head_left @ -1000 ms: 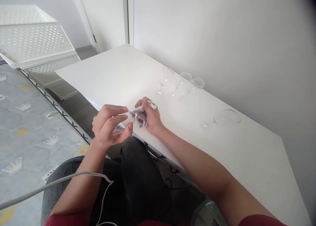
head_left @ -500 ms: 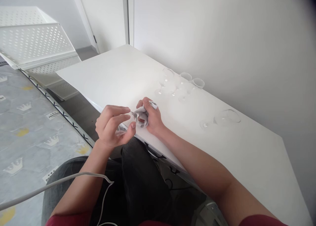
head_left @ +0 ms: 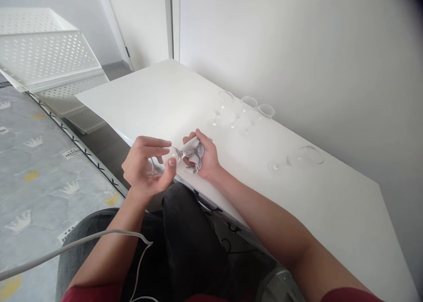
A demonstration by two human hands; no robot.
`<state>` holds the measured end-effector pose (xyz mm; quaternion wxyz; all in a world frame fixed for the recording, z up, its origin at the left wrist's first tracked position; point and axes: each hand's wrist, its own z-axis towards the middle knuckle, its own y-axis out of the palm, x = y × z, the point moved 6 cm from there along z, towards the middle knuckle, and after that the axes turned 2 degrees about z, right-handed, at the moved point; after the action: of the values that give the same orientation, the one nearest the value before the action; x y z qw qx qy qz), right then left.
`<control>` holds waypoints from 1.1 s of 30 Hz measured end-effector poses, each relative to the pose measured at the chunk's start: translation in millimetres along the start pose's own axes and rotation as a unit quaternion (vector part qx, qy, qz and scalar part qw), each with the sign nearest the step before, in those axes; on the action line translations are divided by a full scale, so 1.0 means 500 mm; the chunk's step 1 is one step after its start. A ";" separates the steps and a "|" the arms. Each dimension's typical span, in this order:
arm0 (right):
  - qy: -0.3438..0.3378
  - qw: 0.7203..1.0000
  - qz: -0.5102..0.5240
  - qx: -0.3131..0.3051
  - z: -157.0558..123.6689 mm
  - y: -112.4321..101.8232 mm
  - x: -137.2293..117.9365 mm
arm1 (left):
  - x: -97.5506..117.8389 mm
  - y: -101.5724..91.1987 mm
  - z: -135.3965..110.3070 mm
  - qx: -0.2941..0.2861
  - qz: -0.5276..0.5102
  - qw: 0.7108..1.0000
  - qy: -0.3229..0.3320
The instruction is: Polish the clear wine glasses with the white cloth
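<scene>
My left hand [head_left: 148, 165] is curled around the bowl of a clear wine glass [head_left: 174, 155], which lies tilted on its side with its stem end towards the right. My right hand [head_left: 205, 156] grips a crumpled light-grey cloth [head_left: 194, 152]. That cloth is bunched at the stem end, and the glass's foot is hidden by it. Both hands are above the front edge of the white table [head_left: 158, 104].
Towards the wall stand several clear glasses, among them one stemmed glass [head_left: 225, 100] and another [head_left: 265, 112]. A separate wine glass [head_left: 306, 156] is farther right. A patterned mattress [head_left: 49, 161] and a white perforated rack [head_left: 49, 51] are at left. A white cable [head_left: 82, 239] crosses my left forearm.
My left hand has shifted slightly left, and more of the glass bowl shows between its fingers and thumb. The right hand's fingers and the cloth have changed shape around the stem end.
</scene>
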<state>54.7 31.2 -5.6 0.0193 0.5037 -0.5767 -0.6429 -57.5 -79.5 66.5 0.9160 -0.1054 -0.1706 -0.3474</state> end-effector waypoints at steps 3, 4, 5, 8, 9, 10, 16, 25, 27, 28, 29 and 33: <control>0.051 0.998 0.036 -0.018 0.002 0.000 0.010 | -0.011 -0.006 0.002 0.027 -0.025 0.997 -0.063; 0.061 0.997 0.041 -0.021 0.002 0.000 0.012 | -0.016 -0.006 0.002 0.036 -0.035 0.995 -0.091; 0.067 0.997 0.043 -0.024 0.001 0.001 0.012 | -0.022 -0.006 0.001 0.043 -0.047 0.990 -0.122; 0.081 0.995 0.028 -0.051 -0.002 0.006 0.013 | -0.044 0.003 -0.008 0.060 -0.111 0.964 -0.236; 0.087 0.994 0.017 -0.063 -0.004 0.008 0.015 | -0.053 0.008 -0.013 0.063 -0.137 0.949 -0.276; 0.092 0.993 0.006 -0.074 -0.006 0.010 0.016 | -0.060 0.014 -0.018 0.064 -0.162 0.933 -0.314; 0.028 0.997 -0.050 -0.059 -0.008 0.013 0.008 | -0.085 0.029 -0.043 0.078 -0.182 0.874 -0.443; -0.108 0.977 -0.128 0.131 -0.012 -0.022 -0.008 | -0.110 0.021 -0.054 0.013 -0.125 0.836 -0.535; -0.134 0.974 -0.143 0.111 -0.017 -0.015 -0.013 | -0.112 0.016 -0.048 -0.037 -0.097 0.836 -0.539; -0.144 0.972 -0.159 0.093 -0.020 -0.009 -0.014 | -0.112 0.011 -0.044 -0.049 -0.081 0.838 -0.537; -0.153 0.969 -0.180 0.074 -0.025 -0.003 -0.015 | -0.112 0.005 -0.040 -0.055 -0.066 0.841 -0.534; -0.205 0.940 -0.271 0.029 -0.048 0.015 -0.023 | -0.104 -0.001 -0.036 -0.068 -0.047 0.840 -0.536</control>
<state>72.1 18.4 11.6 -0.2888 0.4983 -0.4286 -0.6961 -89.9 -54.0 29.9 0.6550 -0.3293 -0.6152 -0.2898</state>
